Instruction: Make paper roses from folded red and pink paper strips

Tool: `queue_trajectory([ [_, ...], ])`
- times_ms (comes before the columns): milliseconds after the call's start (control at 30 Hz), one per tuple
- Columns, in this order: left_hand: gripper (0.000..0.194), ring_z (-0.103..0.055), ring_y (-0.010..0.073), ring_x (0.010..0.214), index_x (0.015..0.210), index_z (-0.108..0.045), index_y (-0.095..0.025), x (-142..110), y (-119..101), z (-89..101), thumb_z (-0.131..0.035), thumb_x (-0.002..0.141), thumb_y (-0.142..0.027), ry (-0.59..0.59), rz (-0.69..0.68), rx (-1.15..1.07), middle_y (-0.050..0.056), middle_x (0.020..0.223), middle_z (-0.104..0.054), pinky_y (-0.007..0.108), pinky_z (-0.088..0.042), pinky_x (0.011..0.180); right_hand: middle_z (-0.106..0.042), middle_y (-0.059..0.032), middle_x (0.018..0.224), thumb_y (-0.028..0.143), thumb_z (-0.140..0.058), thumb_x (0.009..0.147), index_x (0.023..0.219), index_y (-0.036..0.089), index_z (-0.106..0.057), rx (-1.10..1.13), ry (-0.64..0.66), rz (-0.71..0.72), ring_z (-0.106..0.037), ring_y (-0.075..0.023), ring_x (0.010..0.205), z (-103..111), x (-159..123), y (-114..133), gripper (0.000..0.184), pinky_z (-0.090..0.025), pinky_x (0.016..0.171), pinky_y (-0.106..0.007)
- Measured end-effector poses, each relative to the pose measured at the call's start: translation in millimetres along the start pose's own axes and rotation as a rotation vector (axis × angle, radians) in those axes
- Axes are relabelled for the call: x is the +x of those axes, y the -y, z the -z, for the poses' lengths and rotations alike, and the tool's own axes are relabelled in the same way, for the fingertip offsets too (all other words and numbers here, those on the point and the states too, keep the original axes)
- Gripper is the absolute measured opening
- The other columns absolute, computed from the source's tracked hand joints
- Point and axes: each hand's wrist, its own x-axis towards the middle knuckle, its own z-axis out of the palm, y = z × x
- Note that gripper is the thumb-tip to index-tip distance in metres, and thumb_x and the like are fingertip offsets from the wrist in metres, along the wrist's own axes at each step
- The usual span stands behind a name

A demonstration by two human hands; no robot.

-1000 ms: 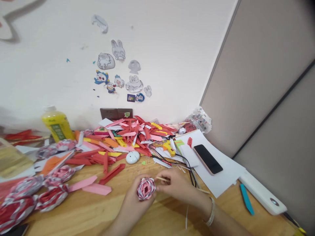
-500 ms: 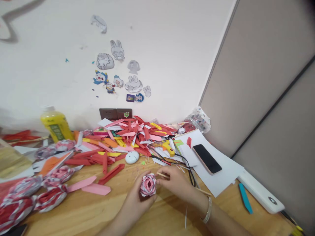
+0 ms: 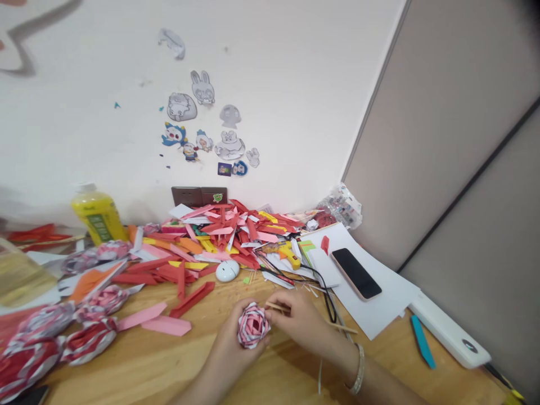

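A pink and white folded-paper flower faces up toward me, with the fingers of my left hand wrapped round it from the left and below. At its right edge, my right hand pinches a thin wooden stick; its tip lies close to the petals, and I cannot tell whether it touches them. Loose pink paper strips lie to the left of my hands. More finished paper flowers, red, pink and white, are gathered at the far left.
A heap of folded red, pink and yellow paper strips lies against the wall. Near it are a yellow glue gun, a white earbud case and a yellow-liquid bottle. On the right are a phone, a white bar-shaped device and a blue strip.
The flower has tilted slightly and shows more of its front. My right hand has shifted a little left and down with the stick. The view has moved slightly.
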Motion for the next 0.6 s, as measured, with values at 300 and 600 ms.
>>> queue_trajectory([
  [300, 0.029, -0.063, 0.0215, 0.081, 0.097, -0.049, -0.018, 1, 0, 2.1, -0.059, 0.071, -0.023, 0.119, -0.028, 0.08, 0.005, 0.089, -0.063, 0.034, -0.051, 0.073, -0.056, 0.0042, 0.063, 0.012, -0.058, 0.075, 0.072, 0.017, -0.061, -0.227, -0.118, 0.048, -0.048, -0.0094, 0.058, -1, -5, 9, 0.007, -0.029, 0.054, -0.019],
  [600, 0.018, -0.063, 0.0206, 0.076, 0.09, -0.056, -0.02, -1, -7, 2.9, -0.056, 0.073, -0.018, 0.116, -0.104, 0.136, 0.003, 0.084, -0.065, 0.031, -0.051, 0.069, -0.064, 0.0006, 0.07, 0.011, -0.064, 0.075, 0.074, 0.017, -0.062, -0.517, -0.132, 0.183, -0.055, -0.0135, 0.066, -4, -9, 10, 0.007, -0.031, 0.057, -0.022],
])
